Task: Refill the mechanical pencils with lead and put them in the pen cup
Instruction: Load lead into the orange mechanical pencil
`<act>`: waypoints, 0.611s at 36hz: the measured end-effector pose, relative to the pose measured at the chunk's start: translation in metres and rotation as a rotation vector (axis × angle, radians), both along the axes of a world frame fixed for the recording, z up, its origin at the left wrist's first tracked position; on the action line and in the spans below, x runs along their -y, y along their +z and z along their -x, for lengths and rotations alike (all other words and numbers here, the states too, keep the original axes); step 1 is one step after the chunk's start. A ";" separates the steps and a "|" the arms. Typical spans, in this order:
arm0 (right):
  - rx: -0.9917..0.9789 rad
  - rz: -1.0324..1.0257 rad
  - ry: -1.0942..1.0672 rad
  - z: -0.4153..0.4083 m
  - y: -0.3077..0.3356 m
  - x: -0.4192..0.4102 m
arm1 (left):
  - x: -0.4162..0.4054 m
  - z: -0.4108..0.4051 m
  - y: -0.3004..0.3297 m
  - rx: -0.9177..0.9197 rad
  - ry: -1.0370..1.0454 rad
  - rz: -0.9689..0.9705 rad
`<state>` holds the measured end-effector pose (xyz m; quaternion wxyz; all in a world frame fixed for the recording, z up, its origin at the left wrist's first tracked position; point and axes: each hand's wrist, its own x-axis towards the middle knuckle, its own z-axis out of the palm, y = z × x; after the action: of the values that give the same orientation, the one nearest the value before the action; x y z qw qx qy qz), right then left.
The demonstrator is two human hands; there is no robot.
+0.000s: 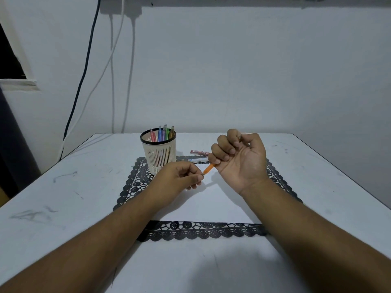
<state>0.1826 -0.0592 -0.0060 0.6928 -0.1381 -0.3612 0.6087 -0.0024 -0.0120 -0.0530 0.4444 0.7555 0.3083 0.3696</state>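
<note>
orange pencil [209,168] mid-frame, fisted in right hand [239,157], tip pointing 8 o'clock. left hand [179,178] pinches at its tip, lead likely but too small to tell. light, slick barrel; lead brittle, hold barrel mid-length. pen cup [158,153] at 10 o'clock.

Two bare forearms reach in from the bottom of the frame over a white table [63,187]. At centre, the right hand [239,157], palm up, grips an orange mechanical pencil [209,168] in curled fingers. The left hand [179,178] pinches at the pencil's lower tip. Beneath lies white paper [211,206] on a black lace mat [201,231]. Just above and left stands a cream pen cup [159,157] holding coloured pencils [163,134]. Two lead tubes [198,155] lie beside it.
</note>
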 end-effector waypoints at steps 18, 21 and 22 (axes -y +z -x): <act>-0.053 0.109 -0.016 0.010 -0.001 -0.002 | -0.005 0.001 -0.002 0.033 0.069 0.001; -0.057 0.088 -0.003 0.010 -0.001 0.000 | -0.004 0.000 -0.002 0.033 0.064 -0.001; -0.056 0.080 0.001 0.011 -0.001 0.001 | -0.003 0.001 -0.002 0.035 0.063 -0.001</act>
<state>0.1721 -0.0599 -0.0071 0.6964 -0.1486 -0.3170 0.6265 -0.0029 -0.0085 -0.0552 0.4373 0.7393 0.3239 0.3967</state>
